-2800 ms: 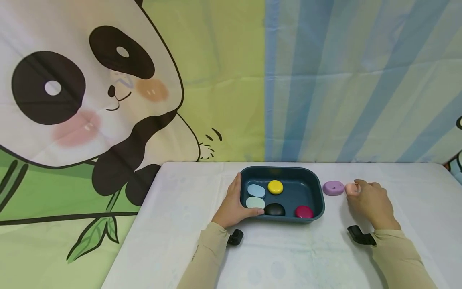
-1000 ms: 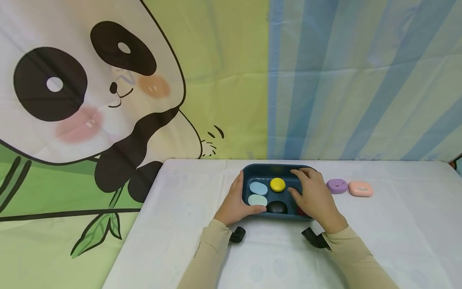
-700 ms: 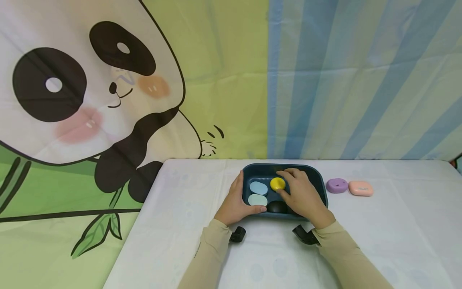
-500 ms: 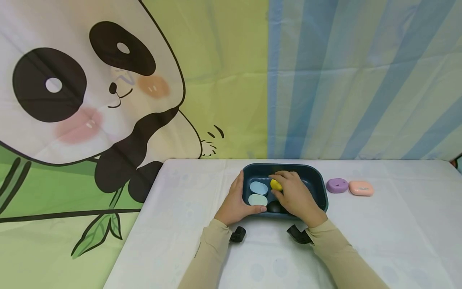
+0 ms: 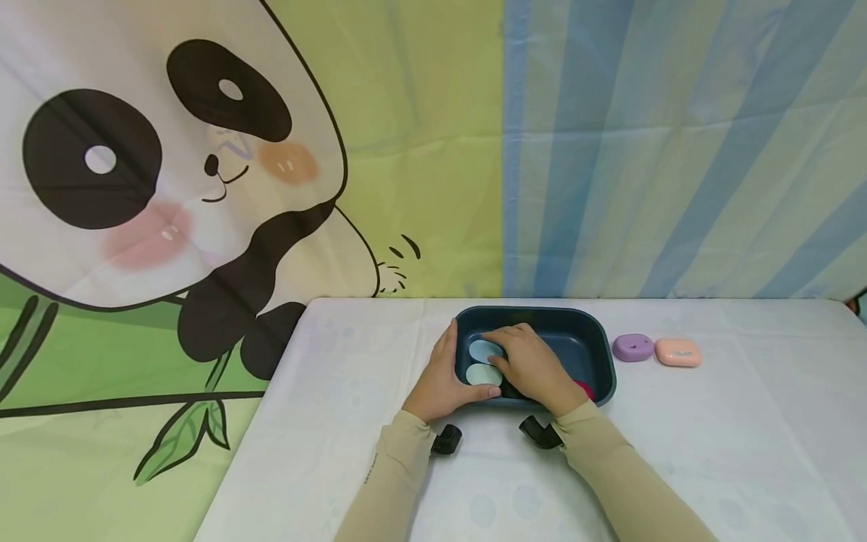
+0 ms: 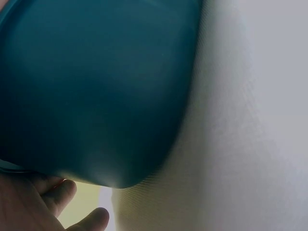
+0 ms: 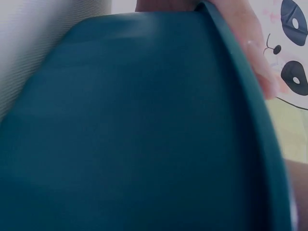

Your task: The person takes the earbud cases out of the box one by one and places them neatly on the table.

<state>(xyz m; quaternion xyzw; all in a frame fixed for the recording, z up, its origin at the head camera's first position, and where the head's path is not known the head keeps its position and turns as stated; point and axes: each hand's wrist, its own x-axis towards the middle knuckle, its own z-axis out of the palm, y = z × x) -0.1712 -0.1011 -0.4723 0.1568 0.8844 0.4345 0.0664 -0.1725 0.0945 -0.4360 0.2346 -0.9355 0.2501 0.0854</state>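
A dark blue rectangular tray (image 5: 579,342) stands on the white-covered table. My left hand (image 5: 440,384) holds it by the left end, thumb over the near rim and fingers along the outer left side. Reaching into the tray, my right hand (image 5: 531,365) has its thumb and fingertips right at the edges of a light blue oval piece (image 5: 481,351), fingers spread across its right part. Just in front lies a pale green oval piece (image 5: 484,375). A red piece (image 5: 585,388) shows partly beside the right wrist. The right hand hides the yellow and black pieces.
Right of the tray, a purple oval piece (image 5: 633,348) and a pink one (image 5: 678,352) lie side by side on the table. A printed panda cloth (image 5: 420,150) hangs behind the table's far edge. The tray's wall fills both wrist views.
My right hand left the pink piece on the table, entered the tray and moved left over the yellow piece to the light blue one. The left hand kept hold of the tray.
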